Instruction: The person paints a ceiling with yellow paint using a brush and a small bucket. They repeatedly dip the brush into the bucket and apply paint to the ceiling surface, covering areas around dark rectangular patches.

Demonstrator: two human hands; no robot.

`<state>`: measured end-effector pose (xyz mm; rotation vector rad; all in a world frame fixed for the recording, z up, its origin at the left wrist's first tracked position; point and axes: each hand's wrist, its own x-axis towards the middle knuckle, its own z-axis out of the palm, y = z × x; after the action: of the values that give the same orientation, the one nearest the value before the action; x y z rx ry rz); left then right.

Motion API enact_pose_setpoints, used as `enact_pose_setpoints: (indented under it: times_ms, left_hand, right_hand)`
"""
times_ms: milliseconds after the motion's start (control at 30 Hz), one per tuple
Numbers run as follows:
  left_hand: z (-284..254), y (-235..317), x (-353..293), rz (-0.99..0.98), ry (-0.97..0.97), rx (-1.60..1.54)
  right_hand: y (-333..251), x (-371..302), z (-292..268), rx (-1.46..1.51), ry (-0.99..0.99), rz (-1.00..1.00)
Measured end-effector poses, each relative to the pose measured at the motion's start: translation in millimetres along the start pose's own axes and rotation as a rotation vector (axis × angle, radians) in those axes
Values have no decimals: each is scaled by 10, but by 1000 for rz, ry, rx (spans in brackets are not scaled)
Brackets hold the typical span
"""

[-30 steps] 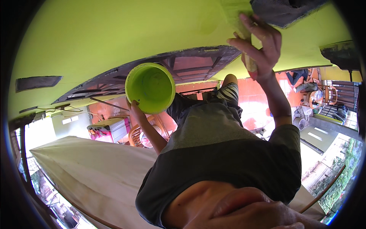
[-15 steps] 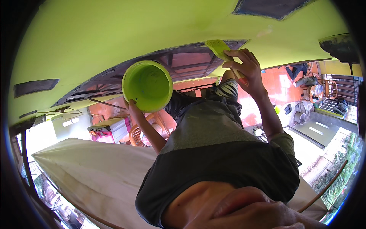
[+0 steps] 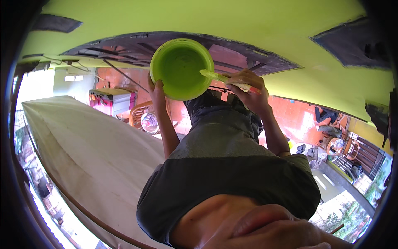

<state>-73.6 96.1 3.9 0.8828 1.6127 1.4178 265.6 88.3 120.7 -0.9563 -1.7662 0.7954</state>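
My left hand [image 3: 157, 92] grips the near left rim of a round bucket [image 3: 182, 92], its inside coated in lime-green paint. In my closed right hand [image 3: 251, 89] is a paintbrush [image 3: 220, 77] with green bristles and a partly red handle. The bristle tip reaches over the bucket's right rim; whether it touches the paint I cannot tell. Beyond both hands stretches a lime-green wall [image 3: 248, 20] with a dark-framed opening [image 3: 137, 43] in it.
Dark patches, one at the right [image 3: 352, 43], interrupt the green wall. A large beige sheet [image 3: 87, 141] spreads at the left. Below are an orange tiled floor [image 3: 290, 116], a wooden chair [image 3: 137, 114] and a white-and-pink box [image 3: 118, 101]. A person [image 3: 329, 120] is far off at the right.
My right hand has brought the paintbrush down from the wall to the bucket's right rim. The bucket sits higher and further right in view, and the whole view has shifted.
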Motion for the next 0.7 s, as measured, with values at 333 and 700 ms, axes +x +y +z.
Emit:
enact_pose_setpoints:
  times_ms: [333,700]
  left_hand:
    - [411,118,-342,149,-76,52]
    - [457,98,-230,196,-62,72]
  right_hand:
    - [857,402,921,-45,-284,326]
    - [1214,519,1681,-35,-88,341]
